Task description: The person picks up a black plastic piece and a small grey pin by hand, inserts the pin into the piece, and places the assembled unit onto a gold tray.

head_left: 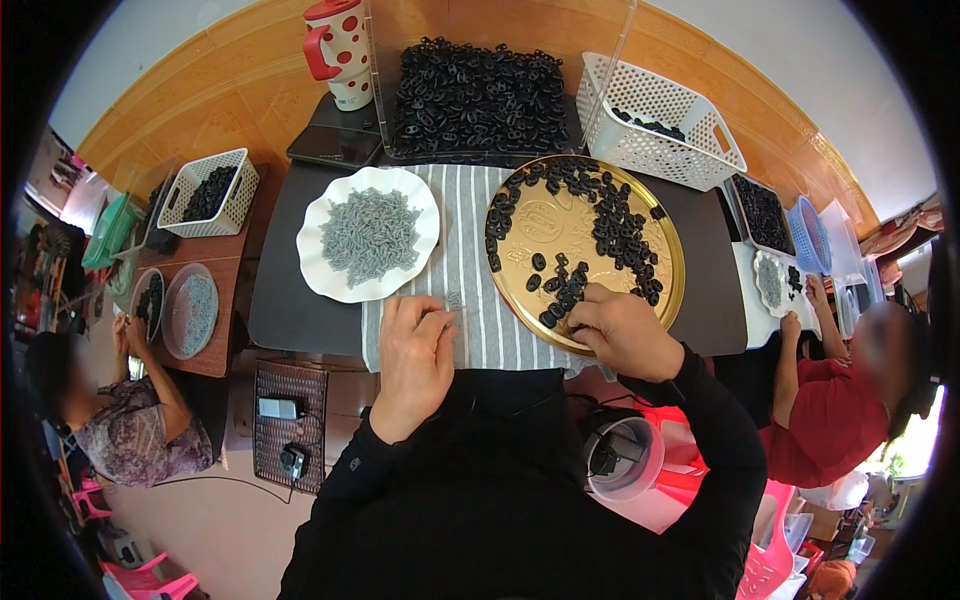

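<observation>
My right hand [622,328] rests on the near rim of a round gold tray [560,225], fingertips pinching among small black ring-shaped parts [612,215] scattered over it. My left hand [413,352] lies on a striped grey cloth [465,260], fingers curled near a small pale piece; whether it grips it I cannot tell. A white scalloped plate [325,275] heaped with small grey parts [370,233] sits just beyond my left hand.
A clear bin of black parts [478,95], a white basket [660,120] and a red dotted mug [338,50] stand at the table's back. People work at side tables left [130,420] and right [840,390]. A dark wicker tray [290,425] sits low left.
</observation>
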